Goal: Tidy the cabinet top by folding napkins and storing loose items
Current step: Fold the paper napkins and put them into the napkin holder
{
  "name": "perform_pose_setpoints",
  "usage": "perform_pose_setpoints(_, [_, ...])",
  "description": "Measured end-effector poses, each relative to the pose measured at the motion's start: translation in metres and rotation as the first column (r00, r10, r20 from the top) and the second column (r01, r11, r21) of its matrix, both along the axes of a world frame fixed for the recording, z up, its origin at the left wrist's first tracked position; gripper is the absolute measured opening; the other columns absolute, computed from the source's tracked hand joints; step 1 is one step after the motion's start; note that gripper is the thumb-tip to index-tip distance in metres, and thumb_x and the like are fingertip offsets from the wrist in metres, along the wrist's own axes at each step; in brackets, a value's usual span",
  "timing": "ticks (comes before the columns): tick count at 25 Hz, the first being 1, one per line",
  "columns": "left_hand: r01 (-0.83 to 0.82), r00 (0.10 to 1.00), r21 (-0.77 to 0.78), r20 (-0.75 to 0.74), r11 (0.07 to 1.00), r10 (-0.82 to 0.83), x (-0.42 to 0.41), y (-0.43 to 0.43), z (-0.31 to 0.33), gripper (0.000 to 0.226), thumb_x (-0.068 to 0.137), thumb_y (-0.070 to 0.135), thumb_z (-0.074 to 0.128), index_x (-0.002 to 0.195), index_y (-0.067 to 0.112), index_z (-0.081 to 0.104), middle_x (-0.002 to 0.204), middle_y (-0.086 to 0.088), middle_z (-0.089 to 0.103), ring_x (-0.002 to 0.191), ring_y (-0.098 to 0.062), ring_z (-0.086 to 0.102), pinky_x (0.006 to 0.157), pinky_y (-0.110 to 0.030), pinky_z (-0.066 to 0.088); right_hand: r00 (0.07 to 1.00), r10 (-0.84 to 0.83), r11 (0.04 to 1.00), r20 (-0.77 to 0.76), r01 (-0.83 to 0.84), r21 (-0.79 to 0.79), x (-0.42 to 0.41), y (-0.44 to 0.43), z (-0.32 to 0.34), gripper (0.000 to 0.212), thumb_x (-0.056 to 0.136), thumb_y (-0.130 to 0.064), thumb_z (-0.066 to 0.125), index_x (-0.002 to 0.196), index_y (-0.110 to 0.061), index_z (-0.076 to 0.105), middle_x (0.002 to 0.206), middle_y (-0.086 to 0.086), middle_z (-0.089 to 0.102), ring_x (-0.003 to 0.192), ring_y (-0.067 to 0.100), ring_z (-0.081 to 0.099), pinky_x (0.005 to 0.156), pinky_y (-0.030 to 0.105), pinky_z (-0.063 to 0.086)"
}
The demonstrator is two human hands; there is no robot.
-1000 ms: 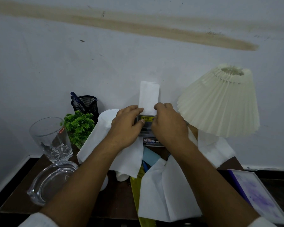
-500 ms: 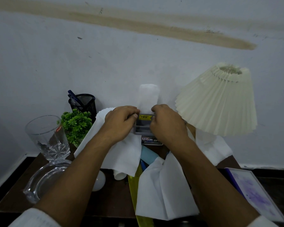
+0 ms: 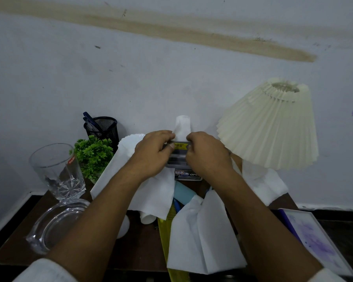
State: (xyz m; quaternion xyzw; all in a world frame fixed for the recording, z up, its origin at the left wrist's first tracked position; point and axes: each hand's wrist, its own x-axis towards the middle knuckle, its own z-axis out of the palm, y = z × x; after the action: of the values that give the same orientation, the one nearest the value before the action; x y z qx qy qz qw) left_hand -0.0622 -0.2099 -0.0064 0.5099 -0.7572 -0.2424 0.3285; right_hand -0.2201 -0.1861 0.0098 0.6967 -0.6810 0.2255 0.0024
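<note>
A folded white napkin (image 3: 182, 125) stands upright in a grey holder (image 3: 176, 160) that has a yellow price label, at the back of the dark cabinet top (image 3: 143, 247). My left hand (image 3: 153, 153) and my right hand (image 3: 206, 155) meet at the holder's top edge. Each pinches the napkin's lower part with thumb and fingers. The hands hide the holder's sides. Loose white napkins lie around it: one under my left wrist (image 3: 153, 194), one in front (image 3: 202, 237) and one under the lamp (image 3: 261, 184).
A pleated cream lampshade (image 3: 269, 127) stands at the right. At the left are a tumbler (image 3: 57, 171), a glass dish (image 3: 53, 224), a small green plant (image 3: 93, 153) and a mesh pen cup (image 3: 103, 127). A light blue item (image 3: 182, 193), a yellow strip (image 3: 164, 237) and a framed picture (image 3: 314, 241) lie nearer me.
The folded napkin has sunk lower into the holder, so less of it shows above my fingers and its top looks narrower. Both hands stayed at the holder.
</note>
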Motion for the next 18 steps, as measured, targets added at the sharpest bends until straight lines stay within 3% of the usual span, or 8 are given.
perform_pose_setpoints(5, [-0.011,1.000,-0.030,-0.002,0.999,0.010,-0.0035,0.0028,0.0022,0.054,0.096,0.033,0.047,0.145,0.013,0.051,0.151,-0.001,0.048,0.138,-0.022,0.045,0.115,-0.049,0.038,1.000,-0.002,1.000,-0.011,0.001,-0.008,0.0005,-0.0008,-0.0021,0.020,0.095,-0.024,0.055,0.109,-0.014,0.066,0.103,0.005,0.063,0.080,0.018,0.056,0.060,0.027,0.037])
perform_pose_setpoints(8, [-0.006,1.000,-0.066,-0.009,0.998,0.005,-0.0046,0.0020,0.0010,0.046,0.102,0.020,0.051,0.148,0.014,0.048,0.154,-0.002,0.045,0.142,-0.020,0.039,0.118,-0.048,0.034,1.000,0.000,1.000,0.001,0.000,-0.017,0.0010,-0.0011,-0.0027,0.020,0.095,-0.022,0.053,0.108,-0.014,0.065,0.102,0.004,0.063,0.084,0.021,0.062,0.064,0.029,0.044])
perform_pose_setpoints(14, [-0.012,0.997,-0.065,0.076,0.998,0.017,-0.0079,0.0017,-0.0024,0.048,0.103,0.019,0.051,0.150,0.014,0.044,0.158,-0.002,0.040,0.146,-0.019,0.032,0.122,-0.043,0.025,1.000,0.004,1.000,-0.020,-0.004,-0.021,0.0010,-0.0021,-0.0043,0.023,0.097,-0.023,0.053,0.114,-0.016,0.066,0.107,0.003,0.063,0.087,0.020,0.062,0.067,0.029,0.043])
perform_pose_setpoints(18, [-0.017,0.999,-0.045,0.036,0.999,0.019,-0.0044,0.0011,0.0001,0.050,0.103,0.022,0.051,0.151,0.013,0.043,0.159,-0.005,0.037,0.147,-0.022,0.032,0.121,-0.047,0.027,0.999,0.032,0.999,-0.024,-0.032,-0.013,0.0002,-0.0011,-0.0021,0.024,0.096,-0.023,0.054,0.115,-0.015,0.066,0.109,0.005,0.063,0.090,0.022,0.063,0.070,0.031,0.049])
